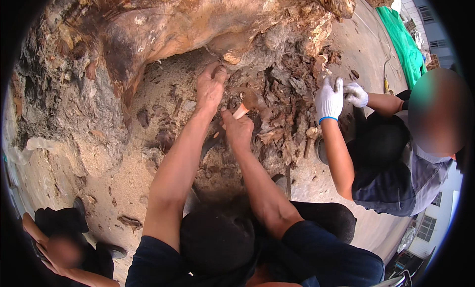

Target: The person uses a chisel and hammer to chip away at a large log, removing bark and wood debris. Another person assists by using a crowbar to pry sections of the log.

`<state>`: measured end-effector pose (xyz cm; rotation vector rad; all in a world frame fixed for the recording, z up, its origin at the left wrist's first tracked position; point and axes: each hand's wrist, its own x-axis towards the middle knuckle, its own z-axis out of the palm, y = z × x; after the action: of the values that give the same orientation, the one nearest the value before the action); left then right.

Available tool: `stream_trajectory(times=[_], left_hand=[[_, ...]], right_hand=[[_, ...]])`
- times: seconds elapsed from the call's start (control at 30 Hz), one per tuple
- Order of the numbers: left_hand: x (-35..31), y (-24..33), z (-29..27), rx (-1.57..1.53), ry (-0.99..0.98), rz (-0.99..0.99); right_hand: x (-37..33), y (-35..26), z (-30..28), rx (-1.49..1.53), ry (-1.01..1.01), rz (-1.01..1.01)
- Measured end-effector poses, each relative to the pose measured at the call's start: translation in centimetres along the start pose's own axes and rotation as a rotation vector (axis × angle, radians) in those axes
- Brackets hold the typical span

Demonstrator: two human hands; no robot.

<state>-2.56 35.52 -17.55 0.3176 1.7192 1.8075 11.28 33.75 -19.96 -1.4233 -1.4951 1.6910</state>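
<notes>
A huge gnarled piece of wood [163, 25], like a stump or root, arches across the top of the view. My left hand [211, 89] reaches up under its edge; the fingers are curled against the bark there, and what they hold, if anything, is hidden. Just below and to the right, my right hand [239, 131] is closed around a tool with a pale, orange-tinted handle [241, 111] sticking out above the fist. The tool's other end is hidden, so its kind is unclear. Crumbly dark bark [282, 99] lies right of both hands.
A person in white gloves [329, 100] crouches at the right beside the wood. Another person [54, 232] sits low at the left. Bark pieces [129, 221] litter the sandy ground [133, 188]. Green sheeting [402, 44] and a cable [387, 64] lie at the far right.
</notes>
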Motion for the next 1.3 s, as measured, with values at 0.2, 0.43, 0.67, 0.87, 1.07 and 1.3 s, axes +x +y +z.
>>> stream_trajectory(times=[0.2, 0.43, 0.67, 0.87, 1.07, 1.3], left_hand=[[-1.1, 1.3, -0.4, -0.038, 0.056, 0.122], [-3.4, 2.1, 0.3, 0.298, -0.049, 0.469], [-5.7, 5.5, 0.2, 0.267, -0.145, 0.257], [-5.9, 9.1, 1.2, 0.490, -0.242, 0.545], [-5.5, 12.9, 4.3, 0.292, -0.322, 0.083], [-2.4, 13.8, 10.0, -0.227, -0.266, -0.310]], right_hand=[[0.6, 0.4, -0.1, -0.103, 0.082, -0.054], [0.7, -1.1, -1.0, -0.253, 0.107, -0.048], [0.4, -1.5, -0.4, -0.181, 0.198, -0.105], [0.3, -2.2, -0.1, -0.173, 0.208, -0.082], [-0.9, -4.0, -1.1, -0.156, 0.124, 0.063], [-0.7, -4.4, -1.9, -0.149, 0.075, 0.189]])
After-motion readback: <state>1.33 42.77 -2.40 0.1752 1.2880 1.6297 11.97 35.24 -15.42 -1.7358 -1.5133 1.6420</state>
